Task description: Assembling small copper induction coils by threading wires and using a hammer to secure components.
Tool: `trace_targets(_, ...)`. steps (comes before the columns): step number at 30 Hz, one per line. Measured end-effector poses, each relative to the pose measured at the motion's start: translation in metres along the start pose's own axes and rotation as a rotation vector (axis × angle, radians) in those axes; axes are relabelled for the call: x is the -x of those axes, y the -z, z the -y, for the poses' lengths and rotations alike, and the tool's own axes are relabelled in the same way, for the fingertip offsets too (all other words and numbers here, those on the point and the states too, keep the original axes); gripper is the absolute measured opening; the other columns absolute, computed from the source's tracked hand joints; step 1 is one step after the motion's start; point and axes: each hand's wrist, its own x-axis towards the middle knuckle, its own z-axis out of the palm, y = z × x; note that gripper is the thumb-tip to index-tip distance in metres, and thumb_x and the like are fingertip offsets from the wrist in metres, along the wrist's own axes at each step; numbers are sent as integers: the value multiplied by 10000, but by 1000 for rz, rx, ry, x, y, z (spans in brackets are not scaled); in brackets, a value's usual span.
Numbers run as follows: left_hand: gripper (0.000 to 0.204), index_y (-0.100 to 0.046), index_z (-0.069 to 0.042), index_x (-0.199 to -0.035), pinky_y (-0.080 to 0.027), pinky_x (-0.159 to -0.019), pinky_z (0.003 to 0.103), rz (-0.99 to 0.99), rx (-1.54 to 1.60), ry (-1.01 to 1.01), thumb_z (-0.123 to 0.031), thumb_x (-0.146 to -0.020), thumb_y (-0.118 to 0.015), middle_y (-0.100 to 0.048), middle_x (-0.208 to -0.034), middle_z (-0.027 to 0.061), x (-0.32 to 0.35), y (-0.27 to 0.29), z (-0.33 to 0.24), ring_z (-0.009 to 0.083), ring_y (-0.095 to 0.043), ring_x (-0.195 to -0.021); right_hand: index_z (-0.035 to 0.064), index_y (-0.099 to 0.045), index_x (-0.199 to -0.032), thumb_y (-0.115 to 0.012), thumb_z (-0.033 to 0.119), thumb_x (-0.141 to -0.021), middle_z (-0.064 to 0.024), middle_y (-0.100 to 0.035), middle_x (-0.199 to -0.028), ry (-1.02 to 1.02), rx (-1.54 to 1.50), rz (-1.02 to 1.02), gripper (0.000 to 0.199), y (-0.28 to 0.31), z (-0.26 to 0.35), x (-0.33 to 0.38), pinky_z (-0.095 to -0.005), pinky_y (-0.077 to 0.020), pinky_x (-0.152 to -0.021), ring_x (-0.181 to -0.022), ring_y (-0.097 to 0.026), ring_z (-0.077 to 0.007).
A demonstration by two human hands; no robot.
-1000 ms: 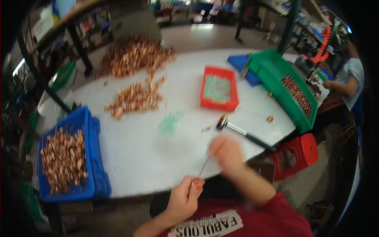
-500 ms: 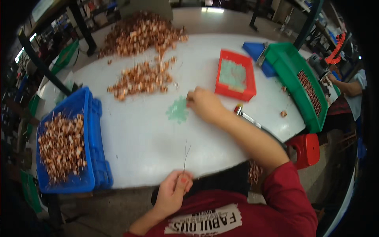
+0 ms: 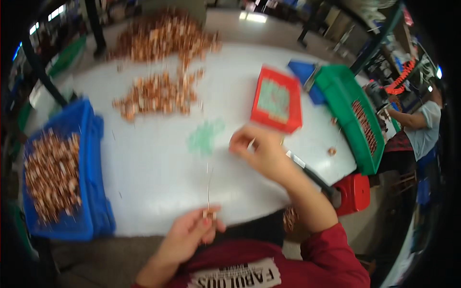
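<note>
Near the table's front edge, my left hand (image 3: pixel 185 235) pinches a small copper coil (image 3: pixel 209 214). Its thin wire leads point up and away over the white table. My right hand (image 3: pixel 264 150) is raised over the table, thumb and fingertips brought together in a pinch; whatever may be between them is too small and blurred to make out. Just left of it lies a loose patch of small pale green pieces (image 3: pixel 204 138). Beyond the right hand, a red bin (image 3: pixel 299 115) holds more of the green pieces.
Copper coils lie in a near heap (image 3: pixel 158 96) and a larger far heap (image 3: pixel 163 38). A blue crate (image 3: pixel 93 163) of coils stands left. At right are a green bin (image 3: pixel 331 79), a metal-ended tool (image 3: pixel 295 159), a red stool (image 3: pixel 354 194) and a co-worker (image 3: pixel 422 120).
My right hand has drawn back from the green pieces, toward me and slightly right. The left hand still pinches the coil, which now shows more plainly. The whole view has shifted.
</note>
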Motion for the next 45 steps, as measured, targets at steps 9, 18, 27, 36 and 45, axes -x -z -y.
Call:
trace_targets(9,235,-531,35,-1153,-318,-519,168,15,92,76,-60,-955,-447,-594,-862,77,-12,-8,5,55,-366,-580,-19,-604,-861,-624,-100,-733,-82,-610,-836,-203,-376,131,154,-7,47,86,-197,-395,-611,-674,-504,-125)
trace_targets(18,269,-528,55,-1203,-274,-480,143,16,14,22,0,-952,-447,-562,-798,64,-10,-15,20,52,-336,-550,14,-622,-861,-620,-128,-703,-64,-594,-805,174,59,76,213,-31,49,112,-200,-345,-513,-624,-456,-120)
trace_targets(27,259,-531,56,-1192,-274,-482,139,9,-41,0,4,-951,-455,-532,-781,33,-10,-13,22,48,-338,-553,9,-669,-885,-691,-83,-655,-35,-518,-732,177,209,73,249,-36,52,115,-223,-369,-499,-581,-429,-128)
trace_targets(36,249,-524,56,-1185,-278,-479,145,-10,-146,15,7,-955,-443,-516,-768,21,-6,-14,23,40,-343,-548,1,-676,-867,-716,-80,-631,-40,-514,-709,217,293,50,253,-43,52,118,-215,-341,-450,-538,-409,-122)
trace_targets(45,221,-516,63,-1151,-323,-513,140,49,-89,-203,-16,-948,-476,-539,-777,35,-3,-19,31,45,-400,-571,16,-631,-985,-604,19,-844,-69,-603,-852,126,143,-159,144,-36,50,121,-212,-383,-571,-661,-494,-101)
